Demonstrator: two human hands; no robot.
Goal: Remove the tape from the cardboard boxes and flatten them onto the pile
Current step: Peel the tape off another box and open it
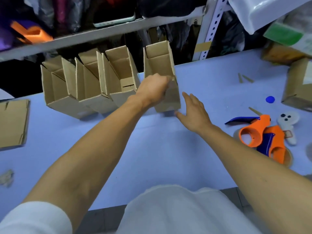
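A tall open cardboard box (160, 65) stands upright near the middle of the blue table (152, 141). My left hand (152, 89) grips its near wall, fingers curled over the edge. My right hand (192, 112) is open beside the box's lower right corner, its thumb tip at the base. To the left, a row of several open cardboard boxes (87, 85) leans against each other. A pile of flattened cardboard (12, 123) lies at the table's left edge.
An orange and blue tape dispenser (263, 135) lies at the right, with a white toy (287, 125) and a blue cap (270, 99) near it. A closed box (298, 85) sits at the far right. A metal shelf (101, 33) hangs over the boxes. A crumpled tape scrap (6, 178) lies at left.
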